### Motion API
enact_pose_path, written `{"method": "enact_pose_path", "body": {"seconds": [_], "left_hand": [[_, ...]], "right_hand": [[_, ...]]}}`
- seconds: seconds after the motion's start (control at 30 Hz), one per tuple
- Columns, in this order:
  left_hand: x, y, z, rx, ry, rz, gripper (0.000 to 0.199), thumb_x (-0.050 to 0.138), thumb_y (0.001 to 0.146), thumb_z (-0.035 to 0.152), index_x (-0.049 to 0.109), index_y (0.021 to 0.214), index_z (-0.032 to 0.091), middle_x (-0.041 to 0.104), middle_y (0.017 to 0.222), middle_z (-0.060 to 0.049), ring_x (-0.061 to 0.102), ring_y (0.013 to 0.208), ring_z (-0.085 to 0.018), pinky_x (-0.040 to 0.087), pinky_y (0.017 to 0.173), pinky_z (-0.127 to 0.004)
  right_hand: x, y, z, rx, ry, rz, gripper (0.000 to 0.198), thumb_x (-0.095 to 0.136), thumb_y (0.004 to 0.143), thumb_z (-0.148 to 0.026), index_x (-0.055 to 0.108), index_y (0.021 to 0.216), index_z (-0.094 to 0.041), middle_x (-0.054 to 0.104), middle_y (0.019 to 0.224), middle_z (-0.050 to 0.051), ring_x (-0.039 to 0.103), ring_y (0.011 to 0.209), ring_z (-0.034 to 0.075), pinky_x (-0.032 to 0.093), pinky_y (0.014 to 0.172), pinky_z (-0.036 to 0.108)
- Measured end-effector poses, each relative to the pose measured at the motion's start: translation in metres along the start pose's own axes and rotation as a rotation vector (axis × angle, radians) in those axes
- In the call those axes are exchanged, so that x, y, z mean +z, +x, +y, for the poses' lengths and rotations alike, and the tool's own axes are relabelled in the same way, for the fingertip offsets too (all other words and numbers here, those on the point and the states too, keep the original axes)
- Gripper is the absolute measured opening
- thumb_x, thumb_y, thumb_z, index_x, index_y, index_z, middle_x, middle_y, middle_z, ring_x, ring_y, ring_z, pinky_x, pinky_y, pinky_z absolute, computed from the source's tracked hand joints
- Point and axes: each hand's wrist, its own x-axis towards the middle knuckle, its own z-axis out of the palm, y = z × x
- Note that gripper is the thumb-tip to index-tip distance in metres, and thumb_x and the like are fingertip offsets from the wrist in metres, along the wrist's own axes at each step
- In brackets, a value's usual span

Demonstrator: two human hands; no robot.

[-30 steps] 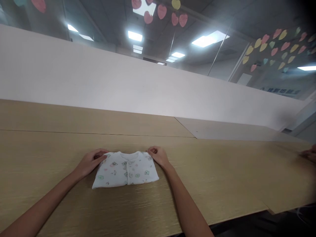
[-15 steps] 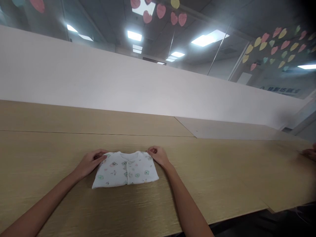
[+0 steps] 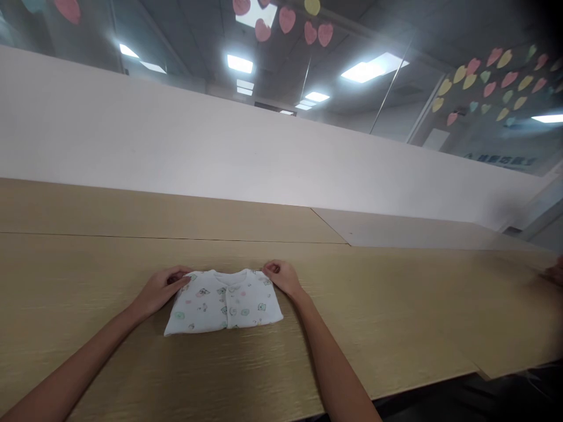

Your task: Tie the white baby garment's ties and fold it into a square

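A small white baby garment (image 3: 226, 302) with a printed animal pattern lies folded flat on the wooden table (image 3: 387, 328). Its round neckline faces away from me, and a front placket runs down the middle. My left hand (image 3: 162, 287) is at the far left corner, thumb and fingers closed on the fabric there. At the far right corner, my right hand (image 3: 282, 276) pinches the cloth with curled fingers. The fingertips of both hands are partly hidden.
A low white wall (image 3: 176, 135) runs behind the table, with glass above it carrying heart-shaped paper notes (image 3: 287, 20). A grey-white panel (image 3: 396, 230) lies at the back right. Another person's hand (image 3: 555, 272) shows, blurred, at the right edge.
My hands and the garment have not visibly moved. The other person's hand at the right edge has shifted slightly.
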Motion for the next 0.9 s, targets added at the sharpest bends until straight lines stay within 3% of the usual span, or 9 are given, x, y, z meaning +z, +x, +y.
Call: {"method": "enact_pose_path", "body": {"seconds": [0.9], "left_hand": [[-0.0012, -0.0017, 0.004, 0.008, 0.014, 0.005, 0.046, 0.047, 0.073, 0.055, 0.065, 0.095, 0.018, 0.069, 0.092, -0.005, 0.06, 0.087, -0.024, 0.044, 0.07, -0.028]], "right_hand": [[0.0004, 0.0011, -0.0003, -0.008, -0.026, 0.004, 0.021, 0.059, 0.074, -0.033, 0.068, 0.079, -0.014, 0.067, 0.076, 0.006, 0.057, 0.066, 0.013, 0.037, 0.055, 0.021]]}}
